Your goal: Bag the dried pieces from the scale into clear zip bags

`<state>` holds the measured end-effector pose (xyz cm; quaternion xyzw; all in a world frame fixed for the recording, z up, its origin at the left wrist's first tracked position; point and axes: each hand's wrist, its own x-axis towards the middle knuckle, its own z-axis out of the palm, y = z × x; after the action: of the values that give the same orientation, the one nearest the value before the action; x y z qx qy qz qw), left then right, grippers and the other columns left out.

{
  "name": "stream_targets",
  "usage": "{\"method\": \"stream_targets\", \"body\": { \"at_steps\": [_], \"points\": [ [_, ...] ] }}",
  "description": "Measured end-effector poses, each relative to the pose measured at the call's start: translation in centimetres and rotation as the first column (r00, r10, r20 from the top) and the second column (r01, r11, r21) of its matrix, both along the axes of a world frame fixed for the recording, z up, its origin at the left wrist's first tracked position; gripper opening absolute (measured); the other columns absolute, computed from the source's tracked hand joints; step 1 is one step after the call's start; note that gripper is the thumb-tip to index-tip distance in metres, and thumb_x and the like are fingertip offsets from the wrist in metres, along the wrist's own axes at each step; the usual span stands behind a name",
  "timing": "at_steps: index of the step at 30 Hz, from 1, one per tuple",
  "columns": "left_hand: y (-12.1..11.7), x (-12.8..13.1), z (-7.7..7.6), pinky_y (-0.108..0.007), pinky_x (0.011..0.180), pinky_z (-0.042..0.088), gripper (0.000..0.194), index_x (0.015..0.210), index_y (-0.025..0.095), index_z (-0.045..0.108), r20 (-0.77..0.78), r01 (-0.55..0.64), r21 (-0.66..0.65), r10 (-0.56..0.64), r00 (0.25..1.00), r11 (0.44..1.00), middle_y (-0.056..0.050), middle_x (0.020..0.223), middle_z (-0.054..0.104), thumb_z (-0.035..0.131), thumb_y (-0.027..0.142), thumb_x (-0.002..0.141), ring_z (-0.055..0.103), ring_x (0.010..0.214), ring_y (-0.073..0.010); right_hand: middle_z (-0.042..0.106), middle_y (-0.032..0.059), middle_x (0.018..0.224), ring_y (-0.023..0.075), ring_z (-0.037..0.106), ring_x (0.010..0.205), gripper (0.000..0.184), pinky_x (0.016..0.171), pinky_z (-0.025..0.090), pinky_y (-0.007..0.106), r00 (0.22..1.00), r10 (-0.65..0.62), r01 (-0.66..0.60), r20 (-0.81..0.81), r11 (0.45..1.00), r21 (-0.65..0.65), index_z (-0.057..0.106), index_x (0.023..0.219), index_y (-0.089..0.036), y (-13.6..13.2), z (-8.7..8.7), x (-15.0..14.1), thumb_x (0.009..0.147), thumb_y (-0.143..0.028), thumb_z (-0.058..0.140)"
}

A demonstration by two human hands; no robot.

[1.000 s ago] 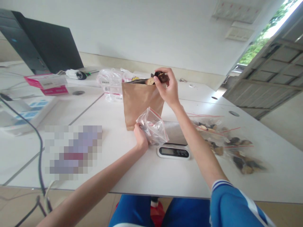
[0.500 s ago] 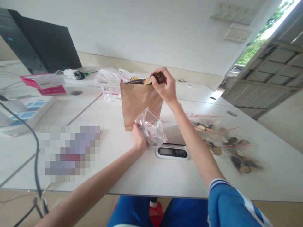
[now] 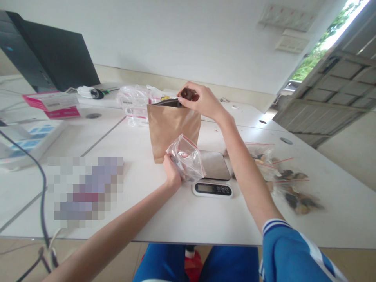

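A brown paper bag (image 3: 173,127) stands upright with its mouth open. Over the right part of that mouth, my right hand (image 3: 202,100) pinches a dark brown, wrinkled piece (image 3: 188,94) that looks like a dried mushroom. Lower down, in front of the paper bag, my left hand (image 3: 172,170) is closed on the edge of a clear zip bag (image 3: 186,156) with a red seal line. The zip bag's top is open, and it overlaps the left side of a small digital scale (image 3: 214,190). Its contents, if any, are hard to make out.
Several filled zip bags (image 3: 302,201) of dark and tan pieces lie right of the scale, partly behind my right forearm. Clear plastic packaging (image 3: 133,103) sits behind the paper bag. Further left are a pink box (image 3: 51,102), a black computer case (image 3: 58,55) and a cable (image 3: 44,196).
My right hand has shifted slightly left over the paper bag's mouth and turned flatter. A tan piece seen below its fingers is out of sight now. My left hand stays on the zip bag.
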<state>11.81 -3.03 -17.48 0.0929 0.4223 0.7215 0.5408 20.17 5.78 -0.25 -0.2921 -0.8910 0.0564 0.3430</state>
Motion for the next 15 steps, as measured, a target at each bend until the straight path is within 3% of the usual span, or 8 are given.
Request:
{"method": "stream_targets", "body": {
  "at_steps": [7,10,15],
  "points": [
    [-0.2,0.0,0.2,-0.024,0.058,0.046,0.024,0.077,0.018,0.063,0.008,-0.006,-0.025,0.007,1.0,1.0,-0.002,0.057,0.061,0.044,0.032,0.077,0.059,0.058,-0.0156,0.059,0.0019,0.083,0.0149,0.052,0.073,0.024,0.071,0.042,0.029,0.998,-0.062,0.064,0.028,0.994,-0.091,0.052,0.1,-0.017,0.4,0.2,-0.4,0.086,-0.034,0.06],
    [-0.3,0.1,0.3,-0.024,0.056,0.045,0.022,0.075,0.018,0.062,0.018,-0.003,-0.03,0.004,1.0,1.0,-0.001,0.054,0.059,0.047,0.034,0.076,0.057,0.053,-0.015,0.059,0.0002,0.08,0.0146,0.052,0.07,0.028,0.071,0.043,0.029,0.997,-0.079,0.078,-0.006,0.994,-0.081,0.047,0.107,-0.02,0.3,-0.3,-0.3,0.088,-0.037,0.059],
    [-0.4,0.0,0.5,-0.024,0.052,0.043,0.022,0.073,0.018,0.061,0.043,0.018,-0.019,-0.017,0.999,1.0,0.0,0.051,0.058,0.045,0.033,0.077,0.053,0.048,-0.0137,0.061,0.0005,0.084,0.0152,0.055,0.074,0.022,0.075,0.045,0.03,0.997,-0.07,0.069,-0.017,0.997,-0.045,0.048,0.1,-0.023,0.3,-0.8,-0.4,0.09,-0.04,0.056]
  ]
}}
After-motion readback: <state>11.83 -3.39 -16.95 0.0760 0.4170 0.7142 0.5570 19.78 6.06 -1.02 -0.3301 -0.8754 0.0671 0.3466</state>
